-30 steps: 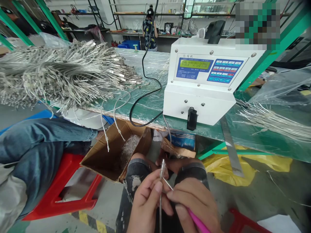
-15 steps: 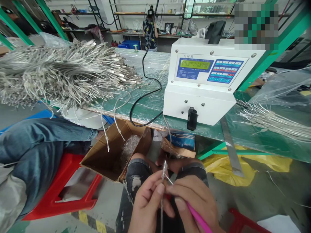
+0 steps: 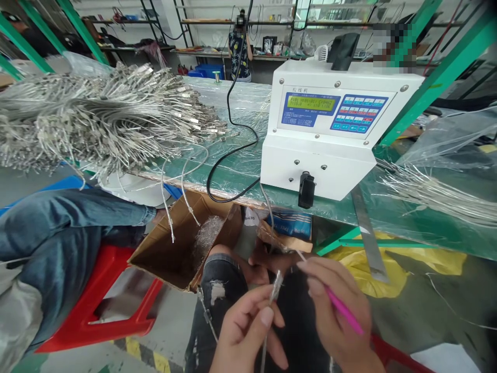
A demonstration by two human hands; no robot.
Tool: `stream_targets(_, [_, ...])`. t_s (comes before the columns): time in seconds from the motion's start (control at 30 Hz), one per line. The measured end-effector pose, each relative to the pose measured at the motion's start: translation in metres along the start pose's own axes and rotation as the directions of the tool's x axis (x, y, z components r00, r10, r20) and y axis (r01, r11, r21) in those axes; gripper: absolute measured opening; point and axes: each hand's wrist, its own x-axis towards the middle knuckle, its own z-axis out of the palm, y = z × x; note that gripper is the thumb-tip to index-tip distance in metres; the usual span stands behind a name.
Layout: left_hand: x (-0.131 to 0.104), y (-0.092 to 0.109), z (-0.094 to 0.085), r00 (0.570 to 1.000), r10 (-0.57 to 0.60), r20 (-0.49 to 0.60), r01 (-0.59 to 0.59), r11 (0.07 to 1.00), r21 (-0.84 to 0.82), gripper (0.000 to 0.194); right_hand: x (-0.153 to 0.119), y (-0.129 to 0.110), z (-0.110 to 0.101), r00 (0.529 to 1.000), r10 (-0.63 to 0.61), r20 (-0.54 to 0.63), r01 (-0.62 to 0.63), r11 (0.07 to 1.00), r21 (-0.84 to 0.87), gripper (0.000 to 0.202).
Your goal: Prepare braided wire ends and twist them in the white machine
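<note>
Above my lap, my left hand (image 3: 250, 329) pinches a thin grey cable (image 3: 276, 287) between thumb and fingers. The cable's frayed, silvery braided end points up past the fingertips, and its lower length runs down below the hand. To the right, my right hand (image 3: 341, 311) grips a pink-handled pick (image 3: 347, 313) like a pen. Its thin pale tip sticks out beyond the fingers, apart from the cable end. Another cable piece with metal fittings (image 3: 206, 313) lies along my left thigh.
A white machine (image 3: 318, 160) with keypad and display stands on the green bench (image 3: 240, 173). Cables are heaped at left (image 3: 116, 114); a wire bundle (image 3: 442, 194) lies right. An open cardboard box (image 3: 155, 259) sits below, beside a seated person's leg (image 3: 66, 223) and red stool (image 3: 101, 295).
My right hand with the pick has moved right and up, away from the cable end it was touching. My left hand has shifted slightly right and down, still holding the cable.
</note>
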Motion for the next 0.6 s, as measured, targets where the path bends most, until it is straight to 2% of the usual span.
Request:
stream_targets(0.1, [0.0,0.002,0.0,0.999,-0.009,-0.052,0.009,1.0,-0.001,0.034,0.003,0.002,-0.006,0.999,0.026,-0.023,-0.026,1.0,0.013,0.02])
stream_targets(0.2, [0.002,0.004,0.001,0.994,0.01,-0.112,-0.014,0.999,-0.034,0.035,0.003,-0.008,-0.007,0.996,-0.066,0.055,0.06,0.993,0.098,0.02])
stream_targets(0.37, [0.006,0.005,0.001,0.991,0.023,-0.131,-0.034,0.996,-0.086,0.037,-0.006,-0.028,0.003,0.989,-0.03,0.142,0.001,0.98,0.2,0.019])
stream_targets(0.6, [0.004,0.004,0.002,0.981,0.034,-0.191,-0.058,0.991,-0.121,0.036,-0.015,-0.022,0.017,0.988,-0.11,0.105,0.074,0.952,0.299,0.02])
